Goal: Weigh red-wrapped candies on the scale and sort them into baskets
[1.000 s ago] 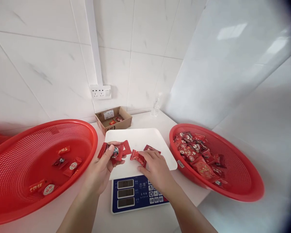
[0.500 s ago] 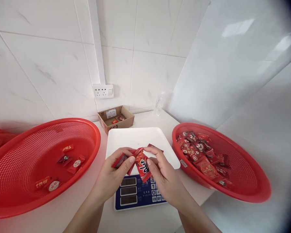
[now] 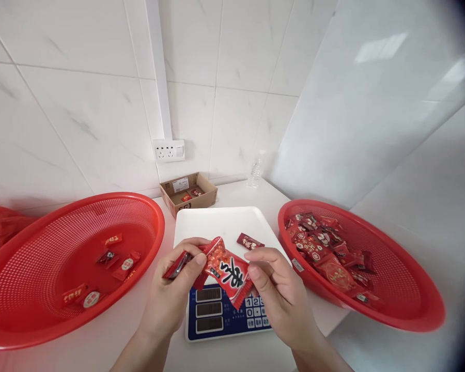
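Observation:
My left hand (image 3: 174, 299) is closed on red candy wrappers: a dark one at its fingertips and the left end of a larger red candy packet (image 3: 227, 271) with a black character on white. My right hand (image 3: 275, 289) pinches that packet's right edge. Both hands hover above the front of a digital scale (image 3: 220, 315) with a white weighing tray (image 3: 220, 225). One small red candy (image 3: 250, 241) lies on the tray.
A red mesh basket (image 3: 70, 268) on the left holds several candies. Another red basket (image 3: 372, 289) on the right is piled with many. A small cardboard box (image 3: 188, 192) and a clear bottle (image 3: 256, 173) stand by the tiled wall, under a socket (image 3: 169, 150).
My right hand picked a candy packet off the tray and brought it to my left hand. Both hands now hold it closer to me, above the scale's display.

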A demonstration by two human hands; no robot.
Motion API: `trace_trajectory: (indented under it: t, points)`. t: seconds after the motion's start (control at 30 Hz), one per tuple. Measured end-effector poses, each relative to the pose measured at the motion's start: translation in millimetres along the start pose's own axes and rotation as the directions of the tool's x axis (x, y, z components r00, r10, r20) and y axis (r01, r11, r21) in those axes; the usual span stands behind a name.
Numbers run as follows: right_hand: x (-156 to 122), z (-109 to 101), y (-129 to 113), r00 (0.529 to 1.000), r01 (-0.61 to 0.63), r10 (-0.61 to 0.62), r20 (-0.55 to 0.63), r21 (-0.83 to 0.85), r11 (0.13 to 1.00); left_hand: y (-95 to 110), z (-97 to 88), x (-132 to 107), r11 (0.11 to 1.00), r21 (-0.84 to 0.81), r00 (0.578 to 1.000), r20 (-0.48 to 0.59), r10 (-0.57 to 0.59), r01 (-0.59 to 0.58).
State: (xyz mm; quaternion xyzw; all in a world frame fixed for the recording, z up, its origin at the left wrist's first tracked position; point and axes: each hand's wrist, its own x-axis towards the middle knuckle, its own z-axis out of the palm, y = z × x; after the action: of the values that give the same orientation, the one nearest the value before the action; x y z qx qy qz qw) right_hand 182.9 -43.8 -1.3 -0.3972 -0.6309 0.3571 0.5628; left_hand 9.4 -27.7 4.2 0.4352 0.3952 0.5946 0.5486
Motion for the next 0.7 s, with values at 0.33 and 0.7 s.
trace_trajectory:
  t: [0.33,0.7]
  points:
    - [15,-10,35,0.982,-0.179,0.15,-0.114,-0.316,0.932,15,0.9,4,0.986,-0.163,0.968,-0.251,-0.003,-0.039]
    - [21,-7,52,0.969,-0.233,0.248,0.007,-0.309,0.922,27,9.0,-13,0.964,-0.241,0.976,-0.154,-0.154,0.114]
